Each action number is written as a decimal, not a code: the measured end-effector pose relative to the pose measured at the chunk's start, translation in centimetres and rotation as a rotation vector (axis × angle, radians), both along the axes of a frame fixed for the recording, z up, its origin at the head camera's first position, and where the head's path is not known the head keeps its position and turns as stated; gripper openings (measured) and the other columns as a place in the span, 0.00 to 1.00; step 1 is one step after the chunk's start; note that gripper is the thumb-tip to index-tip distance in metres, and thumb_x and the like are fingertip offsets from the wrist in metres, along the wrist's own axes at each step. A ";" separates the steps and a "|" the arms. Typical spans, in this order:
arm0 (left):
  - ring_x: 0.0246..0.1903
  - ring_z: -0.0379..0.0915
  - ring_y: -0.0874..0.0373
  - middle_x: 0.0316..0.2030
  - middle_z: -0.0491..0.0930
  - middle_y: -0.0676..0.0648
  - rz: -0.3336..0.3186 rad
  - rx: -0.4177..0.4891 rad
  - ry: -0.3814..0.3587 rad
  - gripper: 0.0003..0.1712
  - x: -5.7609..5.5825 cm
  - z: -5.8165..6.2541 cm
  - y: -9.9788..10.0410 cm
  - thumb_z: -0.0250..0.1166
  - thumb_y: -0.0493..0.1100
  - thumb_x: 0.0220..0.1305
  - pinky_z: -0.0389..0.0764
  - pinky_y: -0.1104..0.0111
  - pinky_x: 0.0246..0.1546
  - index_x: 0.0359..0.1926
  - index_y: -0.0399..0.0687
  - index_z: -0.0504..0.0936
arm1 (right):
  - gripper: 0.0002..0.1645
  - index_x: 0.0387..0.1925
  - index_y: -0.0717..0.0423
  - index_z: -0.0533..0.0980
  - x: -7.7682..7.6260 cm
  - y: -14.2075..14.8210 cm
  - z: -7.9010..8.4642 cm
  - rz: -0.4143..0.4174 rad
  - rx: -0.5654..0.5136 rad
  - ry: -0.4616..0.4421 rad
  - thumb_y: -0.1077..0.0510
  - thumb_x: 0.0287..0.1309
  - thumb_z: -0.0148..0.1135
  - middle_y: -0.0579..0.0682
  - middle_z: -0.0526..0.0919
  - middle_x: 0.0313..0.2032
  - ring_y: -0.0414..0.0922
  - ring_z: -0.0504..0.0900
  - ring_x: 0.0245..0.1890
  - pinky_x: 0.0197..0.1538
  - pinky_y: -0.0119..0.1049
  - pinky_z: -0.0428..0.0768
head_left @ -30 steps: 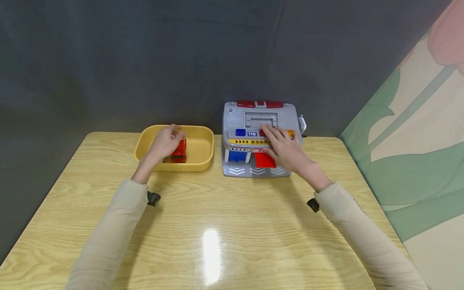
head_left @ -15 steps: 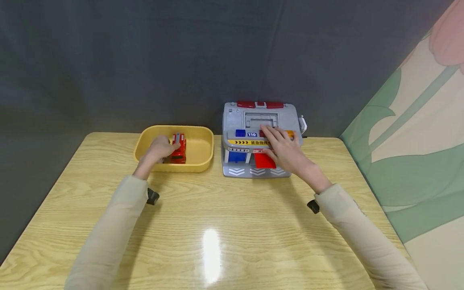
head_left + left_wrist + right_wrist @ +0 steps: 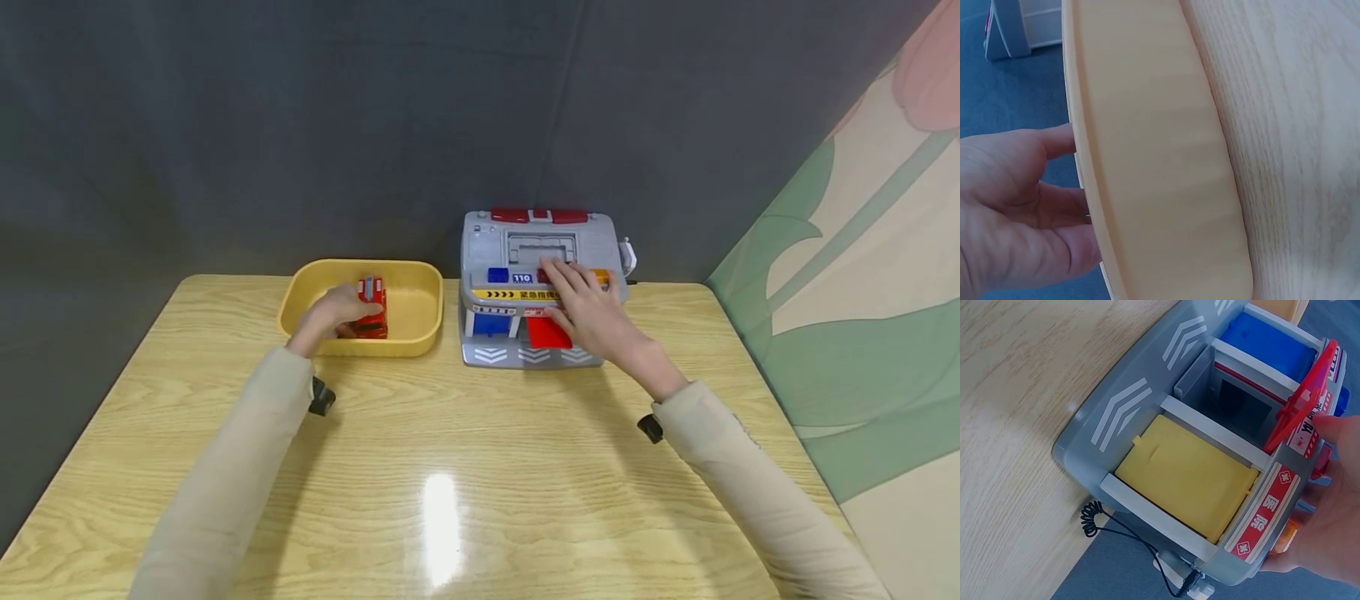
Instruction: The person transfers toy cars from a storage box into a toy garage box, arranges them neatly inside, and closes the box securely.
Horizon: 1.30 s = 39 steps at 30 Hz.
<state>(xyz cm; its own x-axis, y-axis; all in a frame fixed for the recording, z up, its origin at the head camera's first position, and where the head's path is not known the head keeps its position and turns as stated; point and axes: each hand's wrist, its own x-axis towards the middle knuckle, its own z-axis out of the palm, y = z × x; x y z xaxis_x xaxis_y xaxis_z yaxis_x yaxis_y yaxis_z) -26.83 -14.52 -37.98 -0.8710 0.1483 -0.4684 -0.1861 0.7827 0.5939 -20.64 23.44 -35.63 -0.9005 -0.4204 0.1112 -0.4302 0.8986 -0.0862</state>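
In the head view my left hand (image 3: 335, 309) reaches down into a yellow tub (image 3: 415, 343) at the left. Its thumb lies over a red toy car (image 3: 372, 322); whether the fingers grip anything is hidden. Behind the tub's near wall (image 3: 1154, 156) the fingertips also disappear in the left wrist view. My right hand (image 3: 588, 312) rests on the front roof edge of a grey toy rescue station (image 3: 487, 242), fingers over the coloured buttons, thumb at the front signs. Under that hand a red garage door (image 3: 1305, 394) stands raised, while the blue door (image 3: 1269, 347) and yellow door (image 3: 1185, 478) are down.
Both tub and station stand at the back of a wooden table (image 3: 375, 467), against a dark curtain (image 3: 300, 125). A coiled black cord (image 3: 1092, 517) hangs by the station's side, near a white-grey handset (image 3: 1179, 572). A flower-patterned panel (image 3: 862, 333) borders the right.
My left hand has lowered into the tub from above the red toy car, then shifted slightly right so the thumb covers part of it. My right hand stays on the station.
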 end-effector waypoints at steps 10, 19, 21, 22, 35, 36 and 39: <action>0.44 0.76 0.45 0.54 0.69 0.32 0.013 0.135 -0.170 0.26 -1.1 0.1 0.0 0.49 0.43 0.72 0.82 0.60 0.42 0.62 0.25 0.60 | 0.43 0.76 0.52 0.46 -0.1 -0.1 -0.2 -0.001 -0.007 0.004 0.47 0.69 0.53 0.60 0.54 0.72 0.61 0.52 0.69 0.62 0.74 0.42; 0.48 0.75 0.42 0.58 0.67 0.29 0.035 0.162 -0.234 0.28 -1.8 0.2 0.9 0.47 0.41 0.72 0.81 0.57 0.46 0.65 0.25 0.57 | 0.43 0.76 0.54 0.46 0.3 0.5 -0.5 -0.019 -0.019 0.025 0.48 0.69 0.53 0.60 0.54 0.72 0.62 0.52 0.68 0.62 0.74 0.40; 0.50 0.74 0.42 0.59 0.66 0.30 0.046 0.163 -0.250 0.28 -1.9 0.3 1.3 0.47 0.41 0.72 0.80 0.57 0.48 0.65 0.26 0.56 | 0.43 0.76 0.54 0.46 0.4 0.7 -0.6 -0.024 -0.023 0.030 0.48 0.69 0.53 0.60 0.53 0.72 0.62 0.52 0.69 0.62 0.74 0.40; 0.51 0.73 0.42 0.59 0.66 0.30 0.048 0.162 -0.255 0.28 -1.9 0.3 1.4 0.47 0.41 0.73 0.80 0.57 0.48 0.66 0.26 0.56 | 0.43 0.76 0.54 0.46 0.5 0.7 -0.6 -0.026 -0.025 0.031 0.48 0.69 0.53 0.60 0.53 0.72 0.61 0.52 0.69 0.62 0.74 0.40; 0.57 0.69 0.44 0.63 0.63 0.31 0.106 0.305 -0.435 0.35 -3.0 -0.9 0.8 0.54 0.47 0.72 0.79 0.61 0.50 0.69 0.30 0.53 | 0.43 0.76 0.53 0.45 0.4 0.3 -0.7 -0.030 -0.025 0.020 0.47 0.69 0.53 0.59 0.52 0.72 0.60 0.51 0.69 0.63 0.73 0.40; 0.55 0.70 0.45 0.63 0.64 0.32 0.113 0.305 -0.434 0.35 -3.0 -1.0 0.7 0.55 0.47 0.72 0.79 0.62 0.49 0.69 0.30 0.53 | 0.43 0.76 0.53 0.45 0.4 0.3 -0.7 -0.028 -0.028 0.017 0.47 0.69 0.53 0.59 0.52 0.73 0.60 0.51 0.69 0.63 0.73 0.39; 0.52 0.71 0.47 0.62 0.64 0.32 0.120 0.323 -0.426 0.36 -2.9 -1.1 0.7 0.55 0.47 0.72 0.80 0.62 0.48 0.69 0.30 0.52 | 0.43 0.76 0.52 0.45 0.4 0.2 -0.8 -0.026 -0.034 0.017 0.47 0.69 0.53 0.59 0.52 0.73 0.60 0.51 0.69 0.63 0.73 0.39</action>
<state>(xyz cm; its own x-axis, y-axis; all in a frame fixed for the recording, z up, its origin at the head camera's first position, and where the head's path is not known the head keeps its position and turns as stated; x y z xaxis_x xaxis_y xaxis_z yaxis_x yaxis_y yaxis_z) -29.73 -13.78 -39.04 -0.6339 0.2542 -0.7305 -0.5394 0.5316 0.6531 -20.23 23.60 -36.38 -0.9089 -0.3926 0.1405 -0.4084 0.9062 -0.1098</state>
